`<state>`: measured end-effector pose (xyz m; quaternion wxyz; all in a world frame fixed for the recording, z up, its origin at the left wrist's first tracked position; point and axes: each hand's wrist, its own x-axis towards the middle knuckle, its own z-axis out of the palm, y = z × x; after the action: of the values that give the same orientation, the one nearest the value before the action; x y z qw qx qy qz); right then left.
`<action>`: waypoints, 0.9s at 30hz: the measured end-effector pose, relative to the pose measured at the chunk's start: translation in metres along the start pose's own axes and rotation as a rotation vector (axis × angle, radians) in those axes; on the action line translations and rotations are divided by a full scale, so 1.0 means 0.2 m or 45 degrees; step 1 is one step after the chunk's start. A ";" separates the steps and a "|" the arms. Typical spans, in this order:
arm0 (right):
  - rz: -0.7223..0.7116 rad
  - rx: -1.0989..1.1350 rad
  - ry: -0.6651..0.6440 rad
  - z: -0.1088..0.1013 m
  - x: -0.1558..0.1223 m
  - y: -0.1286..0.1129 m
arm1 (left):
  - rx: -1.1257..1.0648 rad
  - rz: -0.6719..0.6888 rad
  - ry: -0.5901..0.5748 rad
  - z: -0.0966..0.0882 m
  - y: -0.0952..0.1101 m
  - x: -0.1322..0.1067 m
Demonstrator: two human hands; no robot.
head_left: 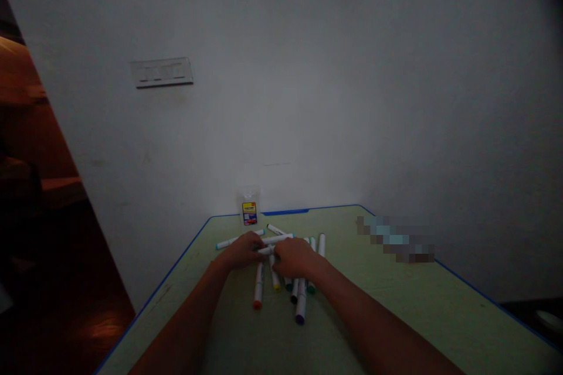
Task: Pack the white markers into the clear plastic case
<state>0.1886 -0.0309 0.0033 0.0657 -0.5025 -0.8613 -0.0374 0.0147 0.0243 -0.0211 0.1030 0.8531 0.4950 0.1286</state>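
Among a loose group of white markers, my left hand (245,249) and my right hand (295,257) come close together over the table. A white marker (266,251) spans the gap between them, with the fingers of both hands closed on its ends. Just behind it lies another white marker with a light blue end (284,238). Below my hands are a red-ended marker (258,287), a yellow-ended marker (275,276) and a purple-ended marker (301,302). My right hand partly covers several of the markers.
A clear plastic case (250,206) with a yellow and blue label stands by the wall at the back of the pale green table (373,299). A blue-ended marker (226,243) lies left. Toward the right edge is a blurred-out item (393,238). A switch plate (162,73) is on the wall.
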 end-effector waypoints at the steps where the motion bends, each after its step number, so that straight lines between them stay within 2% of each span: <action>1: 0.005 -0.006 -0.012 0.00 0.00 0.00 | 0.002 -0.002 -0.001 0.00 0.00 0.00; 8: -0.002 -0.041 -0.062 -0.01 0.00 0.01 | 0.005 -0.033 0.028 0.00 0.00 -0.01; 14: 0.005 -0.043 -0.051 -0.02 0.00 0.01 | 0.013 0.007 0.034 0.01 -0.01 0.00; 21: -0.238 0.048 -0.056 -0.02 -0.02 -0.02 | 0.003 0.019 0.049 0.03 -0.03 0.01; 25: -0.248 0.030 -0.097 -0.03 -0.02 -0.02 | 0.006 0.000 0.057 0.03 -0.03 0.01; 27: -0.191 0.038 -0.122 -0.03 -0.02 -0.03 | 0.006 -0.002 0.059 0.03 -0.03 0.01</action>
<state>0.1868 -0.0386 0.0093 0.0290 -0.4365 -0.8992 -0.0052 0.0129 0.0281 -0.0275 0.0897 0.8497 0.4984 0.1469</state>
